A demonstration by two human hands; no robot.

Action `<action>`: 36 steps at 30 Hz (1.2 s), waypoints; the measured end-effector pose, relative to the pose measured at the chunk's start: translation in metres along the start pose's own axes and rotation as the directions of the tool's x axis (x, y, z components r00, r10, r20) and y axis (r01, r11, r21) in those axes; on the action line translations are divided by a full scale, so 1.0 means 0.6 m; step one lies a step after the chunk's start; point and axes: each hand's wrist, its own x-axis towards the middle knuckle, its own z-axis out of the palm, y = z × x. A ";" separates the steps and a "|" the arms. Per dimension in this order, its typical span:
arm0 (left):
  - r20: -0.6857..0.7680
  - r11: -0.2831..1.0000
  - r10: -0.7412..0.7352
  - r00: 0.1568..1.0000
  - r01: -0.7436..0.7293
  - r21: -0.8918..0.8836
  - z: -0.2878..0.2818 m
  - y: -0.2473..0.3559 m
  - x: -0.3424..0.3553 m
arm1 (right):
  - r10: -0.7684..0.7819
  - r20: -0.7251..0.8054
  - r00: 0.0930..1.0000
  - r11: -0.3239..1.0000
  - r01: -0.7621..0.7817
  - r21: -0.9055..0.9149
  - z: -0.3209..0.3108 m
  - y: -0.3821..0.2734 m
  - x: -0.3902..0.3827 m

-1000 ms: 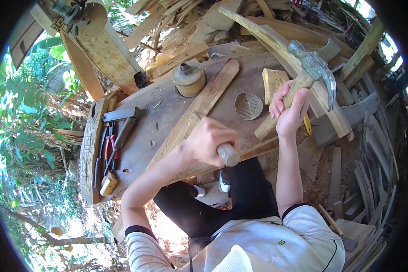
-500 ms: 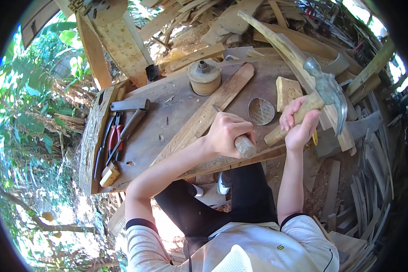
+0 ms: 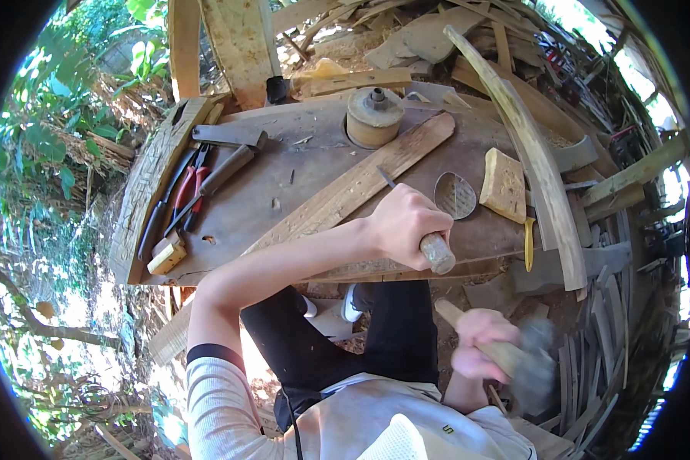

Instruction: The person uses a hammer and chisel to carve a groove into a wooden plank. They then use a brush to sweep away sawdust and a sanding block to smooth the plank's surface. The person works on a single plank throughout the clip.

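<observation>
My left hand (image 3: 408, 224) is wrapped around a chisel (image 3: 438, 254). Its round wooden handle sticks out toward me, and a thin piece of blade shows beyond my knuckles. The fist is over the near side of a long wooden board (image 3: 326, 201) lying diagonally on the bench; I cannot tell whether the blade touches it. My right hand (image 3: 483, 343) grips the wooden handle of a claw hammer (image 3: 530, 364), off the bench's near edge at the right. Motion smears the hammer's head.
On the workbench (image 3: 284, 172) stand a round pot-like object (image 3: 374, 119), an oval wire-rimmed piece (image 3: 455, 195) and a wooden block (image 3: 504, 184). Red-handled pliers (image 3: 188, 188) and other tools lie at the left. A yellow-handled tool (image 3: 529, 241) and a long curved stick (image 3: 525, 138) are at the right.
My right hand has swung the hammer down and back toward my body, away from the bench. The left hand keeps its hold on the chisel. The whole view has shifted somewhat.
</observation>
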 end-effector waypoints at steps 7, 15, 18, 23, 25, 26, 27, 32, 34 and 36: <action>-0.020 0.999 0.043 0.999 -0.042 0.011 0.008 0.003 -0.004 | -0.033 0.040 0.999 0.998 0.035 -0.058 0.006 0.020 -0.058; -0.013 0.999 0.049 0.999 -0.049 0.012 0.011 -0.003 -0.007 | 0.034 0.094 0.995 0.971 -0.011 -0.237 0.001 0.022 -0.084; -0.009 0.999 0.047 0.999 -0.047 0.009 0.013 -0.003 -0.009 | 0.168 0.161 0.973 0.875 -0.072 -0.480 -0.002 0.025 -0.088; -0.006 0.995 0.090 0.996 -0.089 0.035 0.015 -0.007 -0.010 | 0.456 0.221 0.862 0.733 -0.223 -0.642 -0.010 0.031 -0.091; 0.007 0.995 0.091 0.996 -0.091 0.027 0.015 -0.007 -0.011 | 0.465 0.204 0.861 0.736 -0.249 -0.629 -0.009 0.035 -0.092; 0.018 0.996 0.089 0.996 -0.089 0.019 0.016 -0.007 -0.013 | 0.393 0.164 0.905 0.768 -0.225 -0.600 -0.010 0.036 -0.091; 0.010 0.995 0.101 0.995 -0.101 -0.006 0.016 -0.008 -0.013 | 0.344 0.181 0.921 0.855 -0.228 -0.465 -0.008 0.038 -0.092; 0.037 0.994 0.100 0.994 -0.101 0.037 0.022 -0.009 -0.014 | 0.080 0.093 0.992 0.959 -0.052 -0.278 -0.006 0.035 -0.096; 0.043 0.993 0.104 0.994 -0.106 0.045 0.024 -0.010 -0.015 | 0.395 0.241 0.887 0.781 -0.186 -0.596 -0.010 0.032 -0.101; 0.052 0.991 0.120 0.991 -0.123 0.054 0.025 -0.011 -0.015 | 0.152 0.116 0.981 0.897 -0.088 -0.434 -0.015 0.033 -0.109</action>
